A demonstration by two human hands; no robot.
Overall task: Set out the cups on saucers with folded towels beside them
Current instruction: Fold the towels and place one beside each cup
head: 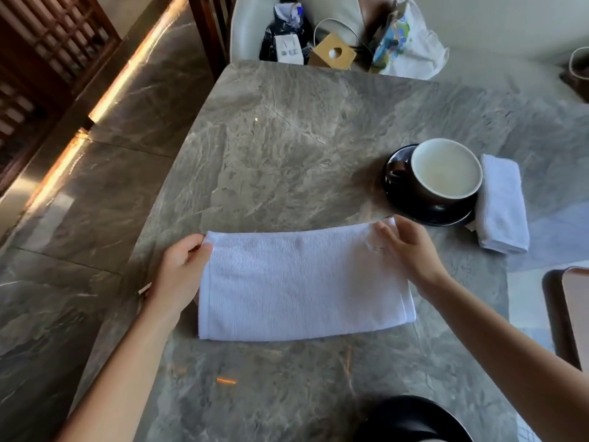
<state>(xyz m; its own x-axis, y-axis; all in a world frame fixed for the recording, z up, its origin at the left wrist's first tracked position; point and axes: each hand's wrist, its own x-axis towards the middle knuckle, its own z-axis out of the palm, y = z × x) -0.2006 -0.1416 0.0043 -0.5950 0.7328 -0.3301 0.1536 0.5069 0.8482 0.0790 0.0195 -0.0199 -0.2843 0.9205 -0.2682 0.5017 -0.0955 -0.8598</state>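
Note:
A white towel [302, 285], folded into a long strip, lies flat on the grey marble table [287, 138] in front of me. My left hand [181, 269] pinches its far left corner. My right hand [411, 250] pinches its far right corner. Behind and to the right stands a dark cup with a pale inside [446, 170] on a black saucer [395, 173]. A small folded white towel [502, 205] lies right beside that saucer, touching its right edge.
A black round object [411, 419] shows at the table's near edge. A brown tray [570, 314] lies at the right. Beyond the far edge, a white chair [248, 27] holds bags, a wooden box [331, 52] and a printed plastic bag [404, 43].

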